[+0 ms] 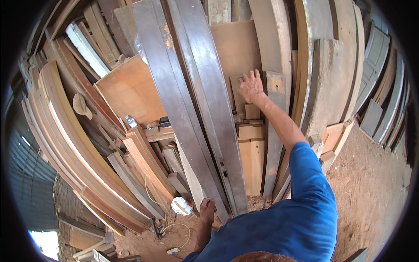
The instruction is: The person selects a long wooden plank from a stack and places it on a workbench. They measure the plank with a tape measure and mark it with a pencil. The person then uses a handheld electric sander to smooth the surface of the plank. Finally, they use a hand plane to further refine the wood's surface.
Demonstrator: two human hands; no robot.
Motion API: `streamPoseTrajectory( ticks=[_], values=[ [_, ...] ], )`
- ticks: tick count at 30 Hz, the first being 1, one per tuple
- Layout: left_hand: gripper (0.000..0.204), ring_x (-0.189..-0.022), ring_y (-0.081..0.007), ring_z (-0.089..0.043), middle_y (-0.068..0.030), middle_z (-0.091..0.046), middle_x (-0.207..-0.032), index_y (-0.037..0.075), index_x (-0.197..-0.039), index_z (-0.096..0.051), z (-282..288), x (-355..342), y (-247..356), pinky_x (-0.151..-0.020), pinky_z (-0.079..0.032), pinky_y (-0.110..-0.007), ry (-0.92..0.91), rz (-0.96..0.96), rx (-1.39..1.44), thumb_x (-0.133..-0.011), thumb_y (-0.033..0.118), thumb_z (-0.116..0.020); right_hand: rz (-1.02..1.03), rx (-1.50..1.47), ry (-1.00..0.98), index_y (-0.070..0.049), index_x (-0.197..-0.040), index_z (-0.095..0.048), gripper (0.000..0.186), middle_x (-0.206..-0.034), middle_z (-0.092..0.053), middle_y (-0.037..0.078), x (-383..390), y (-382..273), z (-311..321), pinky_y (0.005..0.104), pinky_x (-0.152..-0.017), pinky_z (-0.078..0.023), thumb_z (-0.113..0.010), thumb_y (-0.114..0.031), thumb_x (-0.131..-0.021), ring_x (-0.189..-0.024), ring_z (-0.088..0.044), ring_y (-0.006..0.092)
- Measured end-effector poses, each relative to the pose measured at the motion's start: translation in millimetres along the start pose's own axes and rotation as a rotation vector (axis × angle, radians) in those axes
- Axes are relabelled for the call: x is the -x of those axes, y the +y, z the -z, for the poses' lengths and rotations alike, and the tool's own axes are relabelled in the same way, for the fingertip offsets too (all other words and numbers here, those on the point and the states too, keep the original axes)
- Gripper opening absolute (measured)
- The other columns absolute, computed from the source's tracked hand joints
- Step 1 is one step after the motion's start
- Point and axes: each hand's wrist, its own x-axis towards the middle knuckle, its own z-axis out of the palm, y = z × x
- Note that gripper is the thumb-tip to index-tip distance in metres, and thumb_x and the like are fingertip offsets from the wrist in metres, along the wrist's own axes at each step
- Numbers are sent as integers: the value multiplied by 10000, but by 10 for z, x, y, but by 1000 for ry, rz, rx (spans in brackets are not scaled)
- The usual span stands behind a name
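My right hand [252, 87] is stretched forward, its fingers apart and resting at the upper edge of a small upright brown board [238, 97]. Just right of it stands a grey plank [275, 131] with a hole near its top. My left hand [207, 209] is low and close to my body, fingers curled in; whatever may be inside them is hidden. It is nearest the lower end of a long dark brown, glossy wooden panel [179, 87]. A second dark panel [207, 78] leans alongside, with a lock slot in its edge.
A white bucket [180, 206] stands on the dirt floor [362, 187] left of my left hand, near a looped pale cord [189, 233]. Long curved-looking planks [87, 144] lean at left. Thick planks [327, 78] lean at right. A plastic bottle [130, 121] stands on stacked wood.
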Motion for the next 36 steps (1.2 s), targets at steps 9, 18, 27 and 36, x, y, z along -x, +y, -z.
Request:
streamPoseTrajectory(
  ticks=[9,18,27,36],
  values=[
    [259,-648,-87,-508,-6,-559,-784,0,-1071,-565,-473,178,-171,-571,-429,-250,-44,-57,-261,-922,205,-622,-227,-91,194,-140,-1266,-591,486,-1493,-356,141,-79,676,247,574,-1141,-180,-588,-445,-888,-1336,-355,385],
    [435,-885,-127,-563,-42,-594,-991,25,-1201,-497,-1589,-788,546,-771,-483,-296,-556,-221,-521,-886,266,-676,-597,-183,765,-158,-1410,-436,653,-1503,-301,205,1054,1997,1293,553,-1118,-204,-634,-420,-845,-1359,-280,418],
    [1011,-1454,-377,-173,-276,-173,-1545,3,-1511,-106,-3426,-2115,1389,-1166,-241,-447,-557,-428,-467,-810,295,-774,-306,-141,1069,-163,-1279,-600,416,-1397,-458,190,1265,2685,515,502,-1122,-238,-556,-317,-894,-1321,-373,387],
    [1101,-1358,-308,-371,-220,-381,-1456,47,-1517,-102,-4421,-3175,1690,-1118,-315,-401,-523,-341,-316,-756,364,-832,-417,-226,958,-138,-1235,-624,401,-1449,-379,176,1320,2526,609,496,-1139,-232,-549,-187,-844,-1362,-297,393]
  ],
)
